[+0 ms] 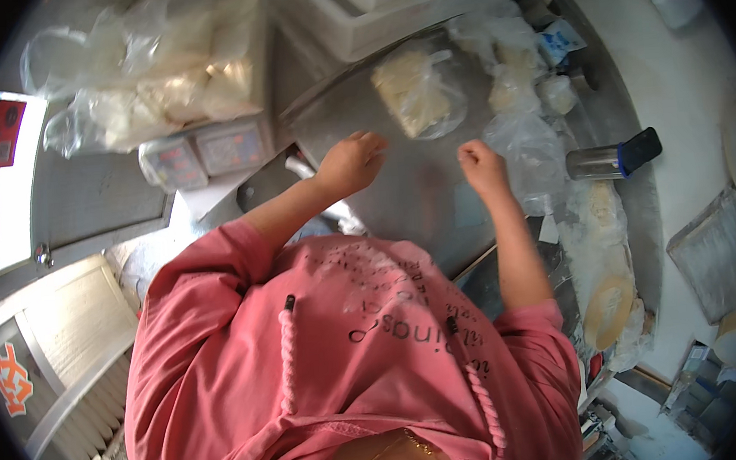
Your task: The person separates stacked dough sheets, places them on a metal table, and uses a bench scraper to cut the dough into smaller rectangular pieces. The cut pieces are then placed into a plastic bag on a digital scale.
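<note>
My left hand (pixel 353 163) hangs over the near left part of a grey metal table (pixel 397 189), its fingers curled; whether it holds anything does not show. To its right, my right hand (pixel 482 162) is closed in a loose fist, with no object visible in it. Beyond and between the two hands lies a clear plastic bag (pixel 418 90) with pale yellow, flat pieces inside, apart from both. Crumpled clear plastic bags (pixel 526 143) lie just right of my right hand.
A metal canister (pixel 593 163) stands at the right with a dark phone (pixel 641 152) at its end. Filled plastic bags (pixel 169 96) are stacked upper left, above wrapped packs (pixel 232 148). A large white container (pixel 352 30) borders the table's far side.
</note>
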A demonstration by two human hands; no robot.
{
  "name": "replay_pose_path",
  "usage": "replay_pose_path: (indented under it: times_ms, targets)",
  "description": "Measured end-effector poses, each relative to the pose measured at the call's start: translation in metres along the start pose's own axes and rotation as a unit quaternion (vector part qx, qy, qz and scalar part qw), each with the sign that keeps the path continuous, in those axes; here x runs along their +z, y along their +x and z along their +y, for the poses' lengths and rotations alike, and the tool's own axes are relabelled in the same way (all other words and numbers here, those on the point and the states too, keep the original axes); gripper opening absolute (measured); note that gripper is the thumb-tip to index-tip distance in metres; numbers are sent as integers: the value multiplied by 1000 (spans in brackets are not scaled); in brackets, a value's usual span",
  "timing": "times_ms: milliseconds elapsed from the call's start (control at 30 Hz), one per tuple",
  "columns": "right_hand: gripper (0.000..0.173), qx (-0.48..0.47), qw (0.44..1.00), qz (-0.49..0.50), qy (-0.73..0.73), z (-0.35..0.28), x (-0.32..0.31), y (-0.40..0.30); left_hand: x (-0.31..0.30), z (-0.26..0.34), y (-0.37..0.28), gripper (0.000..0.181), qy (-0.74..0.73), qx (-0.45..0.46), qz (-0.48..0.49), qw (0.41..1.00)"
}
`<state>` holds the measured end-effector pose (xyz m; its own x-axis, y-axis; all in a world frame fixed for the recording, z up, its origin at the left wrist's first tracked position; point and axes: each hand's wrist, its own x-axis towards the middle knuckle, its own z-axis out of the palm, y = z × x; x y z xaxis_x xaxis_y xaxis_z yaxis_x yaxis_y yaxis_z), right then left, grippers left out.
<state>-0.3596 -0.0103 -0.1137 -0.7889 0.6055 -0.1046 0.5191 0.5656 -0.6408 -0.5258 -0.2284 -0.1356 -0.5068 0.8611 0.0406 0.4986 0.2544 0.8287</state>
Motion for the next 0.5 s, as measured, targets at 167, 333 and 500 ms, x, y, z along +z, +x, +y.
replay_pose_path:
  times_ms: [167,333,500]
  targets:
    - [17,-92,994,59,0,-1,-13,66,9,15,55,24,35,19,-18,999]
    - [44,-138,954,218,-151,17,-36,175,30,31,140,31,71,72,7,995]
    - [50,-111,901,236,-346,63,-62,268,59,40,219,55,207,129,91,966]
